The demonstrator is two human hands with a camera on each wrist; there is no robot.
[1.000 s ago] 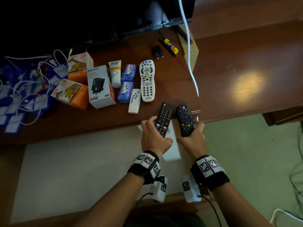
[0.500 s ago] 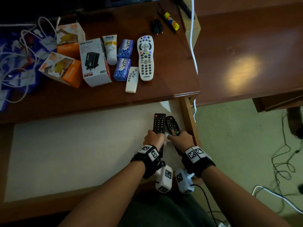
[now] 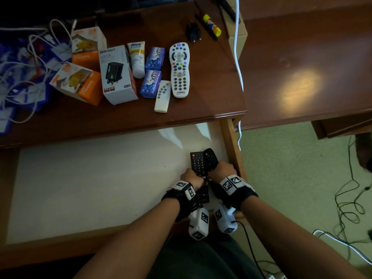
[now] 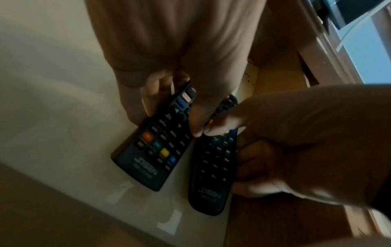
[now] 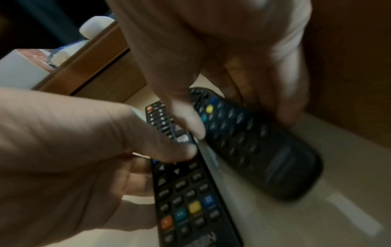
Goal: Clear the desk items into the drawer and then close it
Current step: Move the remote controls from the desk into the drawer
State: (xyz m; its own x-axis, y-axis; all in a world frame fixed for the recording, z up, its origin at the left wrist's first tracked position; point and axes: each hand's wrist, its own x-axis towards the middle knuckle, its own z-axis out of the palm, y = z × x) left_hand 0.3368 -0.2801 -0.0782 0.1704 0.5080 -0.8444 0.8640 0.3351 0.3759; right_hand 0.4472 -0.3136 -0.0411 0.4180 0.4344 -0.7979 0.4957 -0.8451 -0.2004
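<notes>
The drawer point(image 3: 90, 188) stands pulled out below the desk, its pale bottom bare on the left. In its front right corner my left hand point(image 3: 191, 178) grips a flat black remote point(image 3: 198, 164), thumb on the buttons. Beside it my right hand point(image 3: 221, 170) grips a rounded black remote point(image 3: 211, 160). The left wrist view shows the left hand point(image 4: 165, 117) on the flat remote point(image 4: 152, 150), whose end lies at the drawer bottom. The right wrist view shows the right hand point(image 5: 241, 122) round the rounded remote point(image 5: 264, 150), close to the drawer's side wall.
On the desk point(image 3: 211, 97) lie a big white remote point(image 3: 179, 69), a small white remote point(image 3: 163, 96), two purple soap packs point(image 3: 151, 83), a cream tube point(image 3: 137, 58), a white charger box point(image 3: 117, 74), orange boxes point(image 3: 77, 82), a black plug point(image 3: 193, 32) and a glue stick point(image 3: 212, 25). Tangled cables point(image 3: 24, 63) cover the left.
Both hands have carried the two black remotes from the desk's front edge down into the drawer, toward its front right corner.
</notes>
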